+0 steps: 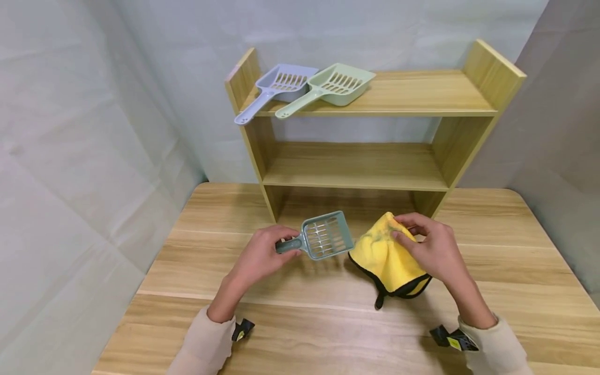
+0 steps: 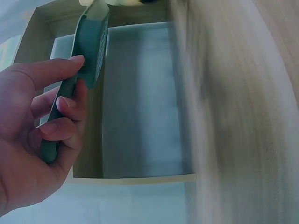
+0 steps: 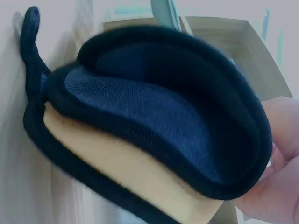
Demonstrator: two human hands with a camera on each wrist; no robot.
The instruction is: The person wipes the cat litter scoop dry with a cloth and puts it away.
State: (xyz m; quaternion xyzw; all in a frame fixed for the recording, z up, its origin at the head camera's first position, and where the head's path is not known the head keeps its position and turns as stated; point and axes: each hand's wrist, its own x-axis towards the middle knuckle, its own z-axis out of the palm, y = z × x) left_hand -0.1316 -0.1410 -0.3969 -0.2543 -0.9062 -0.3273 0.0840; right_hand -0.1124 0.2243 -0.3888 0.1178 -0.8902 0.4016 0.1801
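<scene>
My left hand grips the handle of a grey-green slotted scoop, held just above the wooden table; in the left wrist view my fingers curl round the scoop's handle. My right hand pinches a folded yellow cloth with black trim, right of the scoop. In the right wrist view the cloth shows a dark blue inner side and a black hanging loop.
A two-tier wooden shelf stands at the back of the table. On its top board lie a lilac scoop and a light green scoop. White fabric hangs behind and to both sides.
</scene>
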